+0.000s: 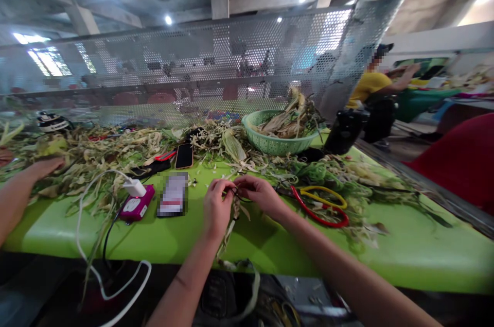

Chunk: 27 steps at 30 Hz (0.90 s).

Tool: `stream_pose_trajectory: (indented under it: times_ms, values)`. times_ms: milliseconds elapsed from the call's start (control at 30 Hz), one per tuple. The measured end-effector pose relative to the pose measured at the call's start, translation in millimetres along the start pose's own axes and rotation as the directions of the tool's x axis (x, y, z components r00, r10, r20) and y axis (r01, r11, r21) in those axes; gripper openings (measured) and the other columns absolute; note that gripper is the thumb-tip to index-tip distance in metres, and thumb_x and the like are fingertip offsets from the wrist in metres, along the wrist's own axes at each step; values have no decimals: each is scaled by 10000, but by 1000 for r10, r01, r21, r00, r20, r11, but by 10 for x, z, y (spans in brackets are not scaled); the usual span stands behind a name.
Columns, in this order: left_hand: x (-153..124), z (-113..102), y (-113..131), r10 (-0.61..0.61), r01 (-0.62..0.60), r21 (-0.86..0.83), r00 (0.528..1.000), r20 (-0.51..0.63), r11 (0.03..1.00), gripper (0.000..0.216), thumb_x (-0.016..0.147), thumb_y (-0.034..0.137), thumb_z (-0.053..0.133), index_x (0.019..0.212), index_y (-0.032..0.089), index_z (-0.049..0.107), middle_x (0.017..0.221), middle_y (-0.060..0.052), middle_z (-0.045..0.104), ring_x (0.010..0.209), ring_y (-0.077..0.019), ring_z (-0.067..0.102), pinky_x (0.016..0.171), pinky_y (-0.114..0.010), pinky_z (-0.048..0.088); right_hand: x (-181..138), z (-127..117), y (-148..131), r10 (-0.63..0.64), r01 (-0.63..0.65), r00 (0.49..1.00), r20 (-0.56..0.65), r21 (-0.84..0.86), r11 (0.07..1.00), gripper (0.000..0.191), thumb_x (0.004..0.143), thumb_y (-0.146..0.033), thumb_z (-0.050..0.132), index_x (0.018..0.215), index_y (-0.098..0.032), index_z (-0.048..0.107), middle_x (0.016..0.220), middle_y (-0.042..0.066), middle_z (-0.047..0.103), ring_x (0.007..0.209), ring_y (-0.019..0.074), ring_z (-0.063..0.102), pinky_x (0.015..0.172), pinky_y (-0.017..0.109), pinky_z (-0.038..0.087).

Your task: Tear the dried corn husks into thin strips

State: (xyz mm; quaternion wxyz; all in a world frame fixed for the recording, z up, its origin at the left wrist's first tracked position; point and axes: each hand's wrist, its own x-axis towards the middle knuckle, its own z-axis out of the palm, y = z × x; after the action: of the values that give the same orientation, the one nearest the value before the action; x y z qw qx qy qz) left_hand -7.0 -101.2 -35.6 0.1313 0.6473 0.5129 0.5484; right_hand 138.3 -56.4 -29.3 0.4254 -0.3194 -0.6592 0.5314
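Observation:
Over the green tabletop [262, 250], my left hand [216, 208] and my right hand [258, 194] meet with fingertips pinched together. A braided strand of dried plant husk [230, 231] hangs from the fingers of my left hand down past the table's front edge. Between my fingertips a thin dark strand [244, 199] curves in a small loop, and my right hand pinches it. The exact grip is partly hidden by my fingers. To the right of my right hand lie scissors [323, 208] with red and yellow handles.
Heaps of dried husks [127, 149] line the table's back, beside a green basket [283, 144] of husks. Two phones [172, 194] and a magenta power adapter [137, 203] with a white cable lie left. Another person's arm [23, 188] reaches in. A perforated metal panel [185, 69] stands behind.

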Motion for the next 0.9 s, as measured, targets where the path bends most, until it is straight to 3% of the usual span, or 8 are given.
stream_pose_trajectory:
  times_ms: [200,467,567,700,900]
  values:
    - [-2,21,-59,-24,24,-52,1000,7,998,106,795,94,571,835,189,593,830,-20,605,785,-148,580,736,-266,461,14,-49,5,69,-70,997,21,41,997,248,635,-304,772,795,-145,669,756,12,660,709,150,588,710,293,460]
    - [-9,18,-113,-61,62,-104,998,19,993,113,793,94,558,842,189,593,823,-18,631,783,-151,595,751,-270,463,-8,-34,-61,-46,46,994,-101,-7,999,122,732,-261,672,785,-185,593,686,-29,570,637,123,529,615,257,445]
    - [-12,21,-119,-70,72,-123,997,14,990,95,795,110,561,836,189,593,816,-18,627,773,-150,592,739,-266,461,-10,-37,-59,-56,55,997,-55,-14,998,156,717,-266,692,826,-179,623,729,-9,617,675,135,560,653,272,456]
    - [-8,24,-119,-91,95,-156,995,30,983,57,784,139,586,805,191,599,783,-9,623,742,-145,586,715,-256,454,5,-36,-24,-46,47,999,16,-77,996,200,701,-260,694,877,-167,673,795,21,679,741,166,599,720,305,461]
    - [-1,22,-117,-114,124,-214,992,60,969,72,772,129,583,801,192,603,766,-2,622,726,-137,585,704,-244,455,-1,-41,-42,-73,63,997,-37,-224,973,98,711,-240,652,768,-162,639,706,-1,624,679,151,555,651,274,424]
